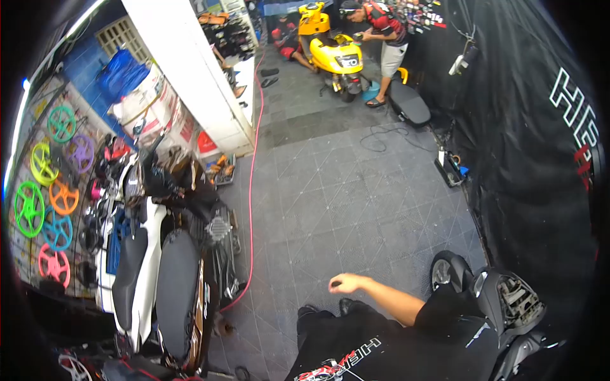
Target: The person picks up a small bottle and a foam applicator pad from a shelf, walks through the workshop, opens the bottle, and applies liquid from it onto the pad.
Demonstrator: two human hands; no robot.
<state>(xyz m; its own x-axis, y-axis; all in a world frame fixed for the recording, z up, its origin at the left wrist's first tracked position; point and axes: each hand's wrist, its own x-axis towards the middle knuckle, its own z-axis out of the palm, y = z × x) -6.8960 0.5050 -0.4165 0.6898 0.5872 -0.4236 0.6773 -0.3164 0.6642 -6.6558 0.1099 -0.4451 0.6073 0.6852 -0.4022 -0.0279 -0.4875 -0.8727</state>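
Note:
My right hand reaches in front of my body at the lower middle, above the grey tiled floor. Its fingers are curled together, and a small dark spot shows at them that I cannot make out. The arm comes out of my black shirt, and my dark shoes show just below the hand. My left hand is outside the picture. To the right of my arm stands a dark scooter with its frame exposed at one end.
Scooters with black seats line the left. A pink hose runs along the floor. Coloured wheels hang on a rack. At the back are a yellow scooter, one person standing, another low down, and a loose seat.

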